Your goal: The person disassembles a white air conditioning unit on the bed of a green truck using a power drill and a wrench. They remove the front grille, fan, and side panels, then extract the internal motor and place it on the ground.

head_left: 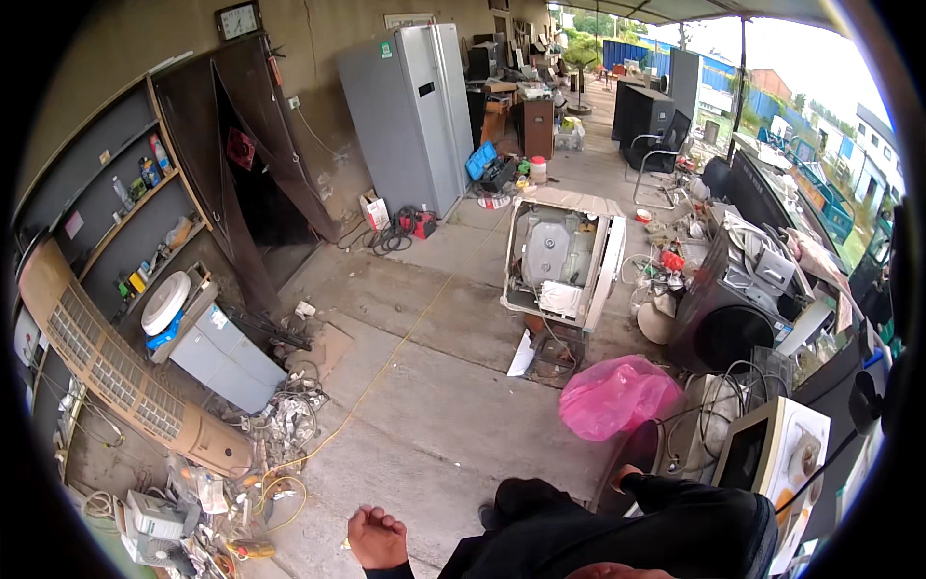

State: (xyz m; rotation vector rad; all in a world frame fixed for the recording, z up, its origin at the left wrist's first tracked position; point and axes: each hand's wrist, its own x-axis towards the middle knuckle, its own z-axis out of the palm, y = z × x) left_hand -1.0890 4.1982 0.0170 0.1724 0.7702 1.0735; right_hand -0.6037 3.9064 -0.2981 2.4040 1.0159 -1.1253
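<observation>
My left hand [377, 537] is raised over the concrete floor [415, 415] at the bottom of the view. Its fingers are loosely curled in, and nothing shows in them. My right hand [625, 476] pokes out of a dark sleeve near a dark, rounded panel [640, 454]; its fingers are mostly hidden. Just beyond it lies a puffed-up pink plastic bag [619, 397]. Ahead stands an opened white appliance casing [564, 253] with a grey inner part, raised on a small frame. A microwave oven [772, 454] sits at my right.
A tall grey refrigerator [400, 121] stands at the back wall. An upright tan air-conditioner cabinet [125, 357] leans at the left, above scrap and cables. A yellow cord [395, 352] runs across the floor. Appliances, including a dark washing machine [728, 309], line the right side.
</observation>
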